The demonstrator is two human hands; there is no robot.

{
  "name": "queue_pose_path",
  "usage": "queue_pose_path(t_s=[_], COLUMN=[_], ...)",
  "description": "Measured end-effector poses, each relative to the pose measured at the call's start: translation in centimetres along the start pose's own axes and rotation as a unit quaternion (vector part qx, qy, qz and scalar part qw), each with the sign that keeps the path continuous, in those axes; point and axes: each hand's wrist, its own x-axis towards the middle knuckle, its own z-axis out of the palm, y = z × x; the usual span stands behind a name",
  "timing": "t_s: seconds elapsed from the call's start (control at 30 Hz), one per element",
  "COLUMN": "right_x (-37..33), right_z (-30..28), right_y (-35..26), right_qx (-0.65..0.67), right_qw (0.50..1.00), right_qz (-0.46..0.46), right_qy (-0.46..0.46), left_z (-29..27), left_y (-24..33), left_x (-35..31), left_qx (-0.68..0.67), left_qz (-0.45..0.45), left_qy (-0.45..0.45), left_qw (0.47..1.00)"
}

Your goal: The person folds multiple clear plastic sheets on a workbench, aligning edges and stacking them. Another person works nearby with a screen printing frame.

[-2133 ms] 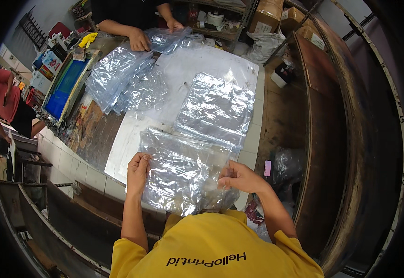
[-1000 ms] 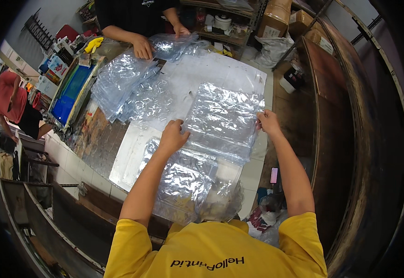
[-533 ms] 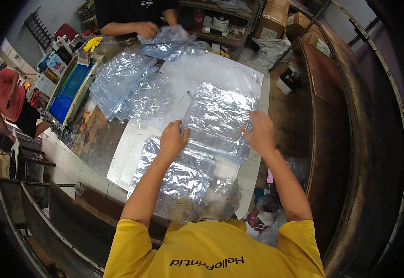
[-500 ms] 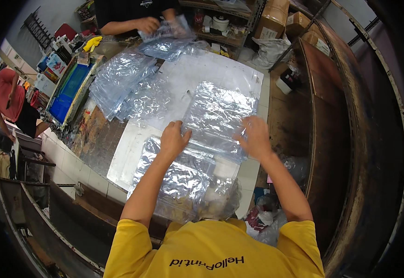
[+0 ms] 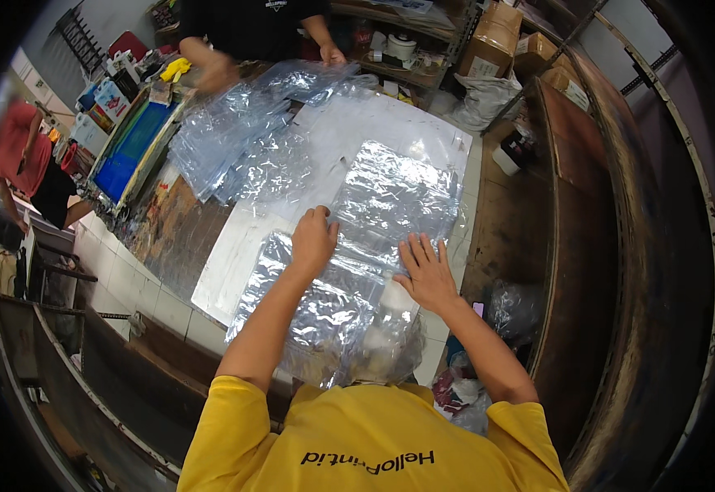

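Note:
A stack of clear plastic bags lies on the white board in front of me. My right hand lies flat on the stack's near right part, fingers spread. At its near left edge rests my left hand, its thumb apart from the slightly bent fingers. Nearer to my body, a second pile of clear plastic bags is partly hidden under my left forearm. Glare on the plastic hides single layers.
Across the table a co-worker in a black shirt handles more clear bags. To the left stands a printing screen with blue ink. Brown shelving runs along the right. Another person in red stands far left.
My right hand has moved from the stack's right edge leftward and down, and now lies flat on it. My left hand has barely moved. The co-worker's hands have moved apart, and their bag is lowered.

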Motion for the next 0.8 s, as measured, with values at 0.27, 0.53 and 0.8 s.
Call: queue_pose_path(t_s=[0.27, 0.53, 0.8], right_x=[-0.8, -0.1, 0.4], right_z=[-3.6, -2.2, -4.1], right_y=[-3.4, -8.6, -8.5], right_qx=[0.084, 0.348, 0.161], right_qw=[0.993, 0.916, 0.979], right_qz=[0.009, 0.197, -0.010], right_qy=[0.080, 0.012, 0.126], left_z=[-8.5, -8.5, -9.0], left_y=[-5.3, -6.7, -8.0], left_x=[-7.6, -13.6, -12.2], left_qx=[0.124, 0.050, 0.103], left_qz=[0.020, -0.058, -0.017], left_qy=[0.074, 0.133, 0.117], left_qw=[0.989, 0.988, 0.988])
